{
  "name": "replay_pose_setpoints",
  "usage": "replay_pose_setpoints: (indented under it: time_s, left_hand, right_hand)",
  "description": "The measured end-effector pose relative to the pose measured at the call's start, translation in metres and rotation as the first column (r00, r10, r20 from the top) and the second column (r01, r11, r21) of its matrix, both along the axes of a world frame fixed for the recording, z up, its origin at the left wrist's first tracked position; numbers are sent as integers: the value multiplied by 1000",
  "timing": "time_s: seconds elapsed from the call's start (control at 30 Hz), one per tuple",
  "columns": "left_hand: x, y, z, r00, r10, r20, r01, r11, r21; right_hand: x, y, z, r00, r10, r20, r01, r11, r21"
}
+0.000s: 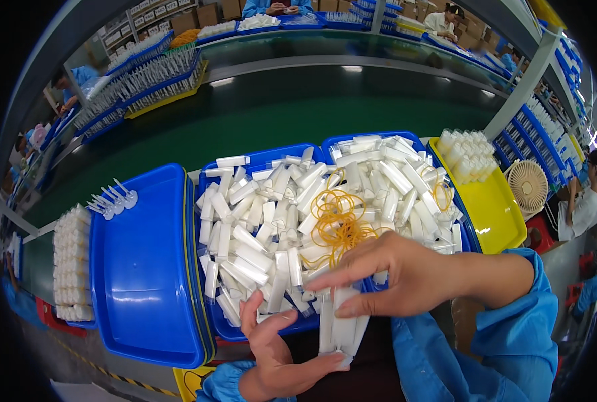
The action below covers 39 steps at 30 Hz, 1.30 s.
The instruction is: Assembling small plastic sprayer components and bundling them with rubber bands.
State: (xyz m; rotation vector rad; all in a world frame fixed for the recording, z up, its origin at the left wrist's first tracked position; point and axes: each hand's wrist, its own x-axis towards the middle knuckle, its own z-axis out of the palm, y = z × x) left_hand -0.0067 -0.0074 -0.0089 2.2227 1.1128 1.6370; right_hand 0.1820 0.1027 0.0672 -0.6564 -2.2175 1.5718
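A small bundle of white plastic tubes (343,328) with clear ends stands upright in front of me. My right hand (395,275) grips it near the top, thumb across its front and index finger stretched to the left. My left hand (275,352) is beside it with fingers spread, one long digit reaching under the bundle's lower end and touching it. Just beyond, many similar white tubes (251,258) lie heaped in blue trays (230,329). A tangle of yellow rubber bands (342,224) rests on the heap, close to my right hand.
A stacked blue tray (144,268) at left carries several white stemmed pieces (114,199). White bundles (73,264) stand farther left. At right are a yellow tray (496,208) with white bundles (466,155) and a beige fan (527,184). A green conveyor belt (272,107) runs behind; people sit beyond.
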Motion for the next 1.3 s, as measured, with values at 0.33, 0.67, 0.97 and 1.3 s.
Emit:
replay_pose_setpoints:
  time_s: [0.33,0.67,0.97,1.3]
  left_hand:
    - [0,-5,9,861,-290,417,418,871,-257]
    - [6,-2,11,297,-139,945,954,10,-298]
    - [19,1,13,136,-157,978,929,362,-71]
    - [-3,1,2,412,-90,907,885,275,-375]
  right_hand:
    - [3,-39,16,991,133,3,-121,895,429]
    - [-3,-35,1,939,334,-80,-232,790,567]
    - [0,72,-31,925,-288,246,-29,594,804]
    - [5,78,-24,930,-322,175,102,686,721]
